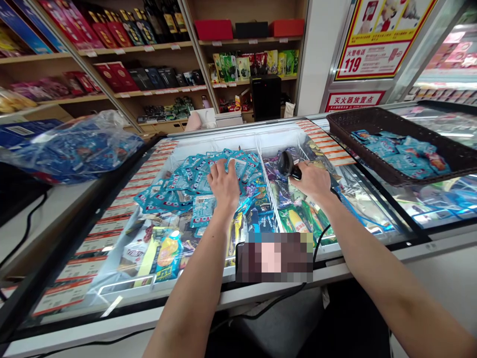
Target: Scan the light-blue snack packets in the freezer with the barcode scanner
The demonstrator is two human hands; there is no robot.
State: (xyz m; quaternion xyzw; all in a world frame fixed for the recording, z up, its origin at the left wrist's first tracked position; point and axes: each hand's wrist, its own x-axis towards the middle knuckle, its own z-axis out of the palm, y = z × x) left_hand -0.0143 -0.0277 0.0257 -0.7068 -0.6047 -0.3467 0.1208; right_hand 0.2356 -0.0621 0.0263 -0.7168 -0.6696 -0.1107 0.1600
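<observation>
Plastic bag [74,149]: over there, left of the left hand [224,185].
Teal packets [188,176]: heaped beneath and around that hand.
Left hand: fingers apart.
Black scanner [286,164]: head left of the right hand [315,181].
Right hand: clamped round the scanner's handle.
Brown basket [391,121]: right of that grip, packets [404,161] inside.

A pixelated block [275,257] at five o'clock masks whatever lies beneath it. The person's left hand [224,184] covers some of the teal packets [182,181], and the right hand [312,180] hides most of the handle of the scanner [286,164]. The left forearm [194,288] is cut off at seven o'clock, the right forearm [380,263] at four. The plastic bag [85,146] runs out of view towards nine; the poster [383,42] loses its top at two. Shelf price tags [175,46] at eleven are too small to read.
</observation>
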